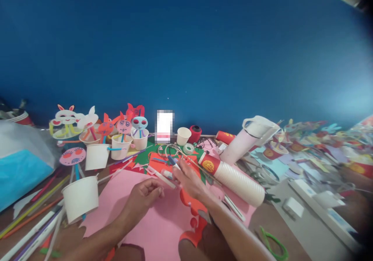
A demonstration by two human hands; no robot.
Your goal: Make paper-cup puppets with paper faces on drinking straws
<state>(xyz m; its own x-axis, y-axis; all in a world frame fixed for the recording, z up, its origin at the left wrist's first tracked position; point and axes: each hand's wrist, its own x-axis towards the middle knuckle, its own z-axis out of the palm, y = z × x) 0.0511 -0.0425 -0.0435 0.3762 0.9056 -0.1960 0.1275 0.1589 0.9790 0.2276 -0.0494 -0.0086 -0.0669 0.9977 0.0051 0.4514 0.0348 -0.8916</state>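
Left hand (141, 198) over pink paper (160, 228), flat, pale, edges unevenly cut

Left hand (145, 195) curled over pink paper (157, 226); right hand (188, 177) by blue pen (172, 160); stacked cups (241, 183) lying alongside.

Near pink sheet (163, 222) is looking matt, papery; left bag (26, 136) is showing glossy plastic, right cup stack (241, 183) is looking like smooth paper, handled container (239, 146) is resembling smooth plastic, far wall (186, 59) is appearing smooth.
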